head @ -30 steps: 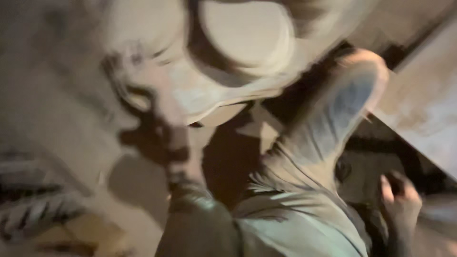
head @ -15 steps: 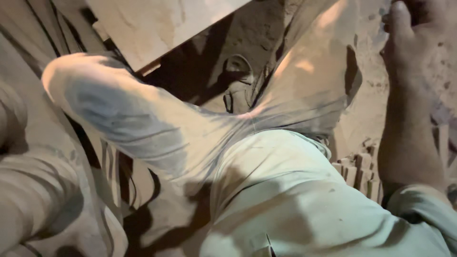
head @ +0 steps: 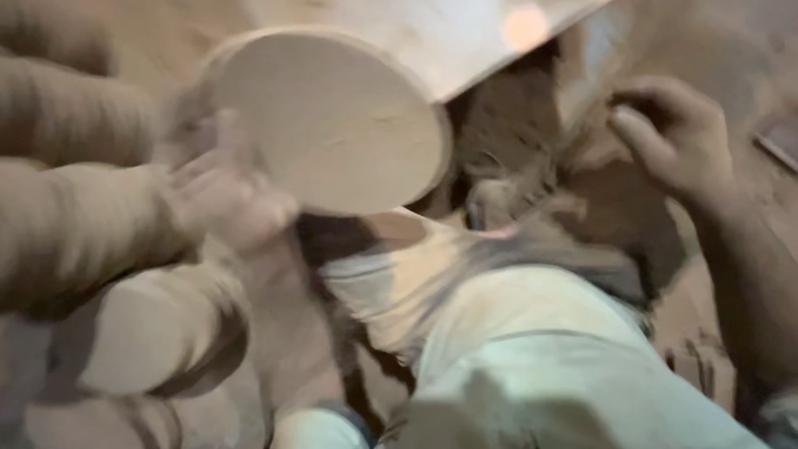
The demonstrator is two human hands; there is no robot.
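Two hands work apart: my left hand (head: 220, 199) grips the lower-left rim of the round wooden disc (head: 328, 120), its flat face tilted toward me, while my right hand (head: 677, 137) curls against something too blurred to tell.

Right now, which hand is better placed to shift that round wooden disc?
Left, probably. The left hand already touches the round wooden disc at its lower edge, while the right hand rests apart, beyond the knee.

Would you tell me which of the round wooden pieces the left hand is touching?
The upper wooden disc: the left hand rests at its lower-left edge, while the lower round piece lies apart.
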